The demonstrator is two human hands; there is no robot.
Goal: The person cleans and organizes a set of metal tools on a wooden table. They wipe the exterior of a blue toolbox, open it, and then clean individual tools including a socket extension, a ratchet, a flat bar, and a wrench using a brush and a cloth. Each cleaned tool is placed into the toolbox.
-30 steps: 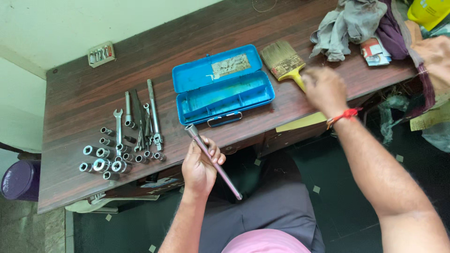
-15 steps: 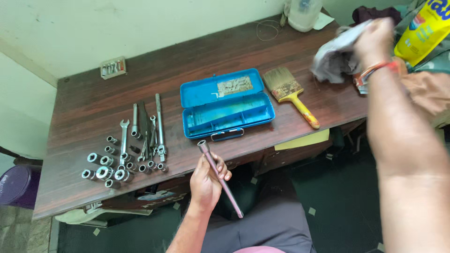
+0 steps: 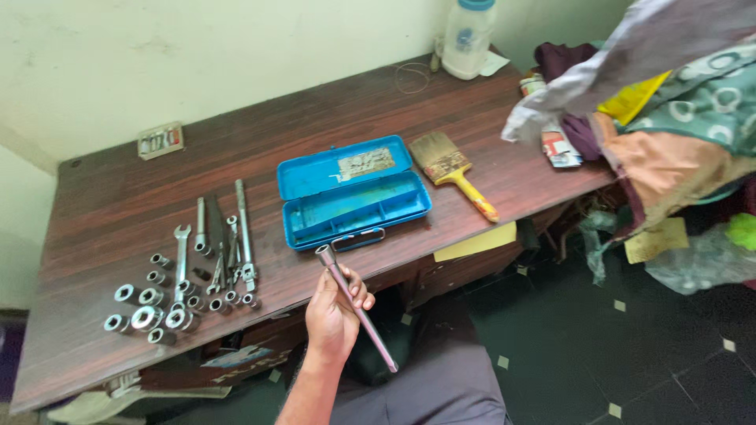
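Place: a home work corner, I'd say, not a proper workshop.
Surface: my dark wood-grain surface (image 3: pixel 118 197) stands against a plain pale wall (image 3: pixel 157 55).
Tools: sockets (image 3: pixel 146 308) and wrenches (image 3: pixel 220 236) lie in rows beside my open blue metal toolbox (image 3: pixel 350 197), with a worn paintbrush (image 3: pixel 453 169) near it.
Clutter: heaped cloths (image 3: pixel 677 134) and a white plastic bottle (image 3: pixel 467 39).
Floor: dark tiles (image 3: pixel 630 354).

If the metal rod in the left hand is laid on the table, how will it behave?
The metal rod looks round and smooth, so it may roll. It seems stiff and probably heavy for its size. The left hand holds it mid-length.
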